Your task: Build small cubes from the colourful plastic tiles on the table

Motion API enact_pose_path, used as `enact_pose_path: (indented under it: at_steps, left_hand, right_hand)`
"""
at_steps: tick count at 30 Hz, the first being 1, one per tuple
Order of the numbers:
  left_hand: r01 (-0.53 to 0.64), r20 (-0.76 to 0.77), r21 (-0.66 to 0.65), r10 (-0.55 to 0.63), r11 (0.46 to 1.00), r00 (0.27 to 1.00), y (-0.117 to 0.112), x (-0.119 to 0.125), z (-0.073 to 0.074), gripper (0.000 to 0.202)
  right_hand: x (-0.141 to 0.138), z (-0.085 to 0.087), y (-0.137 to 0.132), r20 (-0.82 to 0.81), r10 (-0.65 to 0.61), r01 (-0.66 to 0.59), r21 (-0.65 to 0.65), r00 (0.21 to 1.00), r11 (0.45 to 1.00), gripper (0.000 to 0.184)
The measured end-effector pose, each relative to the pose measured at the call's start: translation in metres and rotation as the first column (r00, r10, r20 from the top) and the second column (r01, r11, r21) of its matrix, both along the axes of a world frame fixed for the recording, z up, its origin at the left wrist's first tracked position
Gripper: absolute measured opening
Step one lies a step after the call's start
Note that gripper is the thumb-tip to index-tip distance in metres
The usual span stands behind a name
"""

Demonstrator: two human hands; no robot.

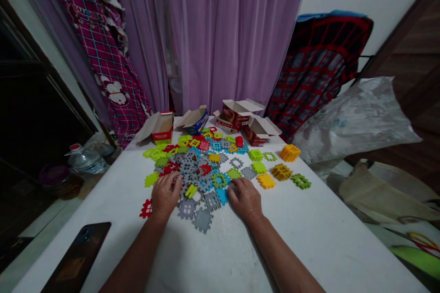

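Note:
A spread-out pile of plastic interlocking building tiles point(187, 166) in grey, red, green and blue lies on the white table point(220, 261). At its left edge my left hand point(167, 196) rests, thumb apart from the bent fingers, near grey and red tiles; I see nothing held in it. My right hand point(246, 199) lies palm down at the pile's right edge, beside a blue tile point(222, 196), its fingers loosely bent and holding nothing visible. Between the hands are a light-green piece point(190, 191) and a plain grey tile point(202, 220). A red tile point(146, 209) sits left of my left hand.
Stacks of yellow tiles point(289, 152) and dark-yellow tiles point(282, 172) stand on the right. Opened cardboard boxes line the back, including a red box point(162, 135) and a blue box point(198, 123). A phone point(77, 256) lies front left. Purple curtains point(223, 32) hang behind.

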State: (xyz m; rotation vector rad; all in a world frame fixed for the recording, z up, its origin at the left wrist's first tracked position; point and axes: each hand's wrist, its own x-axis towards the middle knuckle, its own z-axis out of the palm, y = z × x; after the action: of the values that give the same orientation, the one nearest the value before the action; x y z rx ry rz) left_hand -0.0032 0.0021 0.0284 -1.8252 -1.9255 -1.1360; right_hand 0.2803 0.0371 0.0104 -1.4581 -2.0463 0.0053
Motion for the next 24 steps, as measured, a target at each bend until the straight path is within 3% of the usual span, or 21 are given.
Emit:
enact_pose_path:
  at_steps: [6,18,24]
  left_hand:
    - [-0.004,0.054,0.031,0.002,0.999,0.999,0.001,-0.001,-0.007,0.030]
    - [0.034,0.097,0.011,-0.034,0.999,0.995,0.000,-0.001,-0.008,0.028]
    - [0.032,0.106,0.015,-0.034,0.999,0.994,0.000,-0.001,-0.009,0.028]
  right_hand:
    - [-0.002,-0.002,0.003,0.013,0.048,-0.048,-0.012,0.999,0.999,0.027]
    - [-0.005,-0.006,0.014,0.025,0.097,-0.096,-0.034,0.995,0.995,0.017]
    - [0.002,-0.006,0.014,0.025,0.098,-0.097,-0.031,0.995,0.995,0.022]
